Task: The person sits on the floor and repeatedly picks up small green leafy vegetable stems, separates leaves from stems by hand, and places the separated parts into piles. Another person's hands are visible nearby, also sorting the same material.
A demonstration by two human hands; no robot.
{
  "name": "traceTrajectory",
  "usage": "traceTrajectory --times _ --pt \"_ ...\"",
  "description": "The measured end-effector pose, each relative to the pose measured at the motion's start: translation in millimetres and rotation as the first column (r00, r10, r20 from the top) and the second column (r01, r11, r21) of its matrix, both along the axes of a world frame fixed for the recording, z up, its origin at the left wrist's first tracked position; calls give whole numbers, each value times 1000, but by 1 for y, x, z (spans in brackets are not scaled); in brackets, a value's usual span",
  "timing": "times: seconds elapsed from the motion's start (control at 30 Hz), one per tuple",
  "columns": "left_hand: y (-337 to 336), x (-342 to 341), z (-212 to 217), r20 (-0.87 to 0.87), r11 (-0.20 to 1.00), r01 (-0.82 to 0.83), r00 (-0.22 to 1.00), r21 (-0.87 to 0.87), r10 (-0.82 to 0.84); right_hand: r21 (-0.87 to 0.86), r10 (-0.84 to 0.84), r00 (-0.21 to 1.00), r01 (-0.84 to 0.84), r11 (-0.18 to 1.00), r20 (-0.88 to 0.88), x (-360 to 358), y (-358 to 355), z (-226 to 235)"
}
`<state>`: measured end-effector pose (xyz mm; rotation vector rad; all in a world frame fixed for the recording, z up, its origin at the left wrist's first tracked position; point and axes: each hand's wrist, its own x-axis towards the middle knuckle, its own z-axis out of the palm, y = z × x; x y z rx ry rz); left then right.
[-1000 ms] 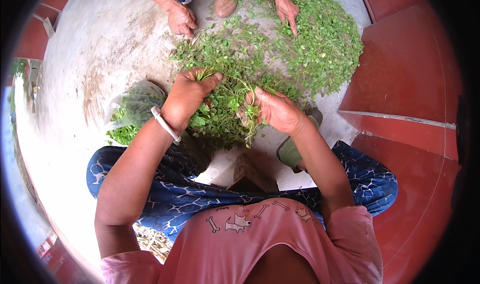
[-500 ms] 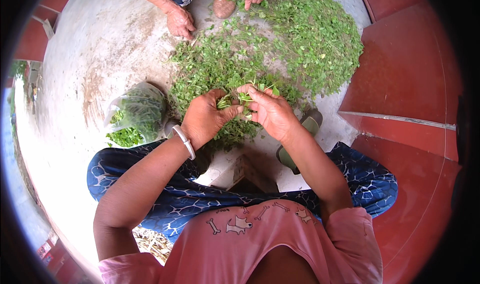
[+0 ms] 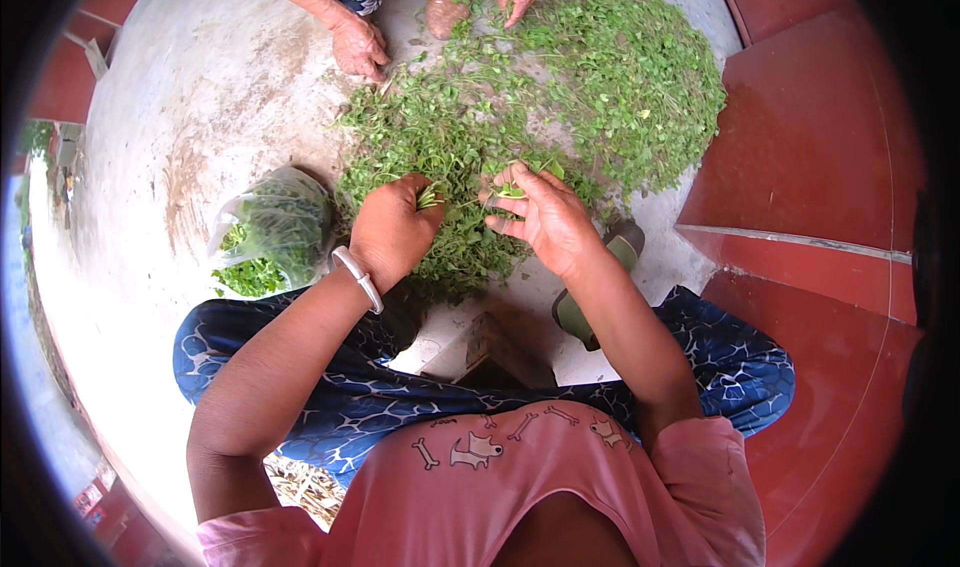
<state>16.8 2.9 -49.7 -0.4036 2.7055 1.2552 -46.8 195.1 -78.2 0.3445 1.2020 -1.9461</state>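
Left hand point(image 3: 392, 229) clenched on a small bunch of green stems point(image 3: 430, 198), tips pointing right toward the right hand point(image 3: 540, 217). Right fingers point(image 3: 510, 182) pinching a leafy sprig point(image 3: 520, 189) just beside, above the heap of greens point(image 3: 450, 137) on the floor.

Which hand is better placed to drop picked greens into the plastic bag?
Probably the left hand: it grips a small bunch and is nearer the plastic bag on that side. The right hand is farther away.

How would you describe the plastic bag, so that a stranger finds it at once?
Start from the big heap of green leaves on the grey floor. Left of the left hand lies a clear plastic bag, the only wrapped greens; all others lie loose.
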Motion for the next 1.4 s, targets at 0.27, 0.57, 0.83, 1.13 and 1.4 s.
traceTrajectory --times 0.27,0.57,0.83,1.13,1.4 --pt "-6 -7 4 97 1000 -13 995 27 11 -188 101 992 -84 978 79 -16 17 -4" --pt "-6 -5 -8 142 997 -27 990 70 16 53 198 976 -194 980 -93 -16 19 -7" --pt "-2 -4 -16 270 892 -195 959 408 86 490 475 805 -272 829 -357 -24 26 -8" --pt "10 -9 7 435 663 -365 898 654 66 311 264 911 -163 936 -316 -19 16 10" --pt "10 -8 18 448 603 -370 894 706 23 224 153 972 -111 968 -177 -7 3 12"
